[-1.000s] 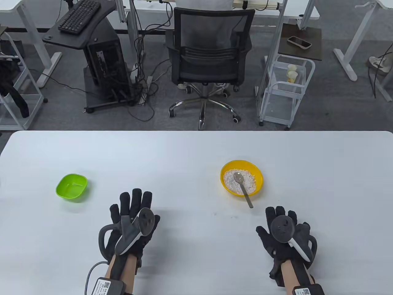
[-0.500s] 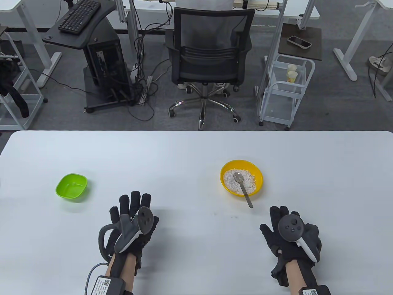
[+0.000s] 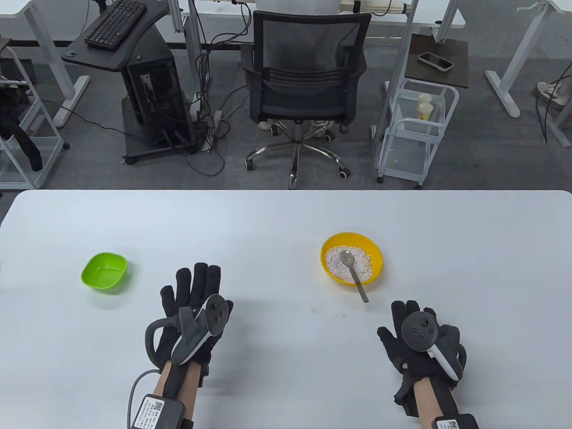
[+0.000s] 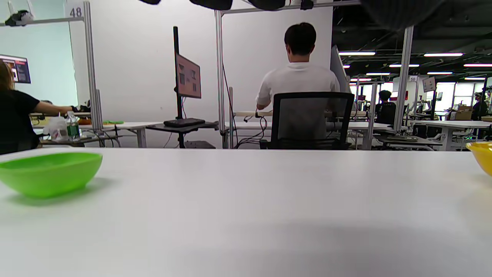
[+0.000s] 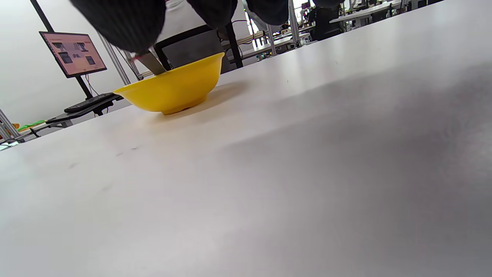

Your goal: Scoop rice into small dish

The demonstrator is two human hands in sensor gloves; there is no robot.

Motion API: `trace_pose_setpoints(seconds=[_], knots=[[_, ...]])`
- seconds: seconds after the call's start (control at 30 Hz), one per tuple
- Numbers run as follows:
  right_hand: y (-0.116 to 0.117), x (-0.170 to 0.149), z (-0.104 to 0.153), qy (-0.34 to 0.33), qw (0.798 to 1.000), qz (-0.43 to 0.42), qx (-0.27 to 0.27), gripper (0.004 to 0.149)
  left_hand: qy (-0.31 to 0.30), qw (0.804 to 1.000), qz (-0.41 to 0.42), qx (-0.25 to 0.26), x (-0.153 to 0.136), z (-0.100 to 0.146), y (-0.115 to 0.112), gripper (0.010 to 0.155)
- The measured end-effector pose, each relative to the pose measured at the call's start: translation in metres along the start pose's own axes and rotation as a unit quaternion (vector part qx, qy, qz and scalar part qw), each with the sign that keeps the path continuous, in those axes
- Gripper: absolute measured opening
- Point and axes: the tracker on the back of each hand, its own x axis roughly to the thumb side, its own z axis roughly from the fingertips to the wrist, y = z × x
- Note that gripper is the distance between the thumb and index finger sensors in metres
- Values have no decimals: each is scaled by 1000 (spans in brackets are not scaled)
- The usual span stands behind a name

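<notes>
Glossy plastic yellow bowl point(image 3: 375, 263) and green dish point(image 3: 104, 272), shiny metal spoon point(image 3: 354, 273), smooth matt white table point(image 3: 277, 223).

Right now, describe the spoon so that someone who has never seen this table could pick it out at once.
Start at the white table and find the yellow bowl of rice right of centre. The spoon lies in it, its scoop on the rice and its handle sticking out over the near rim toward the right hand. It is the only metal utensil; the green dish far left holds nothing.

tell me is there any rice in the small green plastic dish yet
No, the table view shows the small green plastic dish empty; the rice is all in the yellow bowl.
</notes>
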Motion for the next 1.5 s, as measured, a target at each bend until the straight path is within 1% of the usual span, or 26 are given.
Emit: trace_pose_setpoints(seconds=[0.03,0.1,0.17,0.2,0.23,0.3,0.33,0.4,0.43,0.5,0.57,0.63,0.73,0.77,0.83,0.97,1.0,1.1,1.17,1.2,1.27,1.33,1.43,1.5], knots=[[0,0,0,-1,1000,-3,0,71,1,1000,-8,5,-4,-3,7,76],[-1,0,0,-2,1000,-5,1,71,19,999,-25,26,-24,-16,25,76],[-3,-1,0,-1,1000,-7,1,71,53,998,4,29,-52,-30,38,76],[-4,-1,-1,-1,1000,-8,0,71,68,997,18,29,-62,-35,41,75],[-4,-1,-1,1,1000,-10,-2,71,95,995,33,27,-78,-43,43,75],[-6,-3,-2,5,1000,-14,-4,71,144,989,19,0,-105,-58,40,75],[-6,-4,-2,8,1000,-15,-4,71,158,987,9,-2,-113,-64,38,74],[-5,-6,-2,15,1000,-18,-2,71,215,976,-22,-12,-136,-80,28,74],[-5,-7,-1,17,1000,-18,0,71,250,967,-38,-24,-147,-88,22,73],[-5,-7,0,20,1000,-17,0,71,290,955,-46,-38,-164,-101,11,72],[-6,-7,1,22,1000,-13,-7,71,313,947,-37,-57,-178,-114,-1,70],[-6,-7,2,24,1000,-6,-10,71,336,937,-49,-79,-189,-124,-14,69],[-4,-8,2,31,999,0,-7,71,371,913,-96,-138,-207,-138,-43,69],[-4,-8,1,33,999,1,-7,71,371,910,-102,-156,-212,-140,-53,69],[-3,-10,1,37,999,1,-2,71,381,905,-94,-168,-221,-139,-71,69],[-1,-11,-1,42,999,0,2,71,387,896,-76,-203,-233,-131,-92,71],[0,-12,-1,44,999,-1,5,71,389,896,-54,-209,-235,-130,-94,72],[2,-12,-1,45,999,-1,10,71,401,894,19,-200,-235,-127,-102,71],[3,-10,0,42,999,4,10,71,402,889,43,-217,-232,-128,-107,70],[3,-10,0,41,999,6,10,71,401,888,41,-221,-231,-129,-107,68],[4,-9,0,39,999,8,9,71,405,891,17,-204,-230,-131,-109,65],[5,-8,0,37,999,6,11,71,409,892,16,-192,-229,-131,-110,60],[5,-7,0,36,999,8,13,70,409,892,14,-190,-229,-131,-110,55],[5,-7,0,37,999,8,15,70,403,897,7,-183,-228,-132,-110,50]])
